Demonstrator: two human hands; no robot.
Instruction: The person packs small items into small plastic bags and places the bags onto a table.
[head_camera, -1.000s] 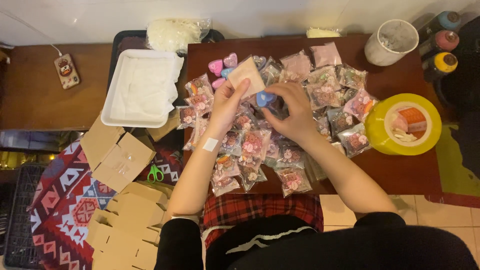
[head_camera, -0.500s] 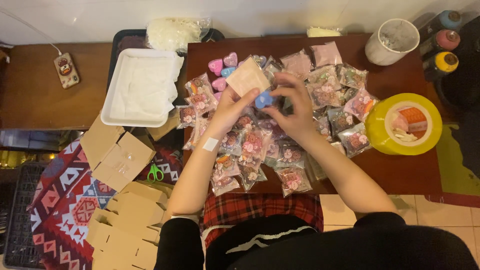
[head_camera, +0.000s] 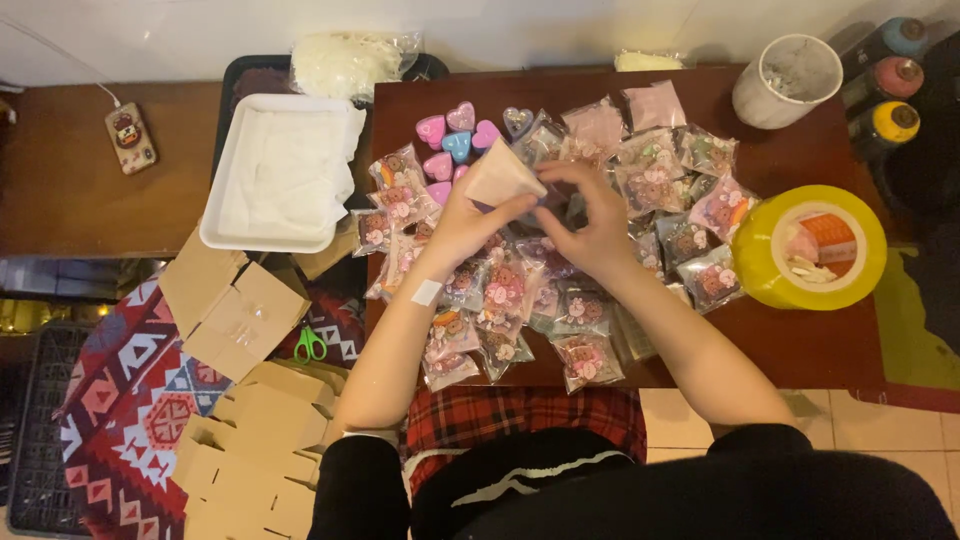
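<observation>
My left hand (head_camera: 462, 225) holds a small beige pouch (head_camera: 502, 176) up above the middle of a dark wooden table (head_camera: 800, 345). My right hand (head_camera: 592, 222) meets it from the right, fingertips pinched at the pouch's lower edge. Whatever the fingers pinch there is hidden. Under both hands lies a spread of several small clear packets (head_camera: 505, 290) with pink printed patterns. Just left of the pouch sits a cluster of pink and blue heart-shaped pieces (head_camera: 452, 142).
A yellow tape roll (head_camera: 810, 246) sits at the right, with a white cup (head_camera: 788, 80) and spray cans (head_camera: 893, 75) behind it. At the left stands a white tray (head_camera: 283, 170). Folded cardboard boxes (head_camera: 245, 310), green scissors (head_camera: 310, 345) and a patterned rug (head_camera: 110, 400) lie below the tray.
The blue heart piece seen between my fingers earlier is out of sight now. My right fingers have closed in on the pouch, which sits slightly more upright.
</observation>
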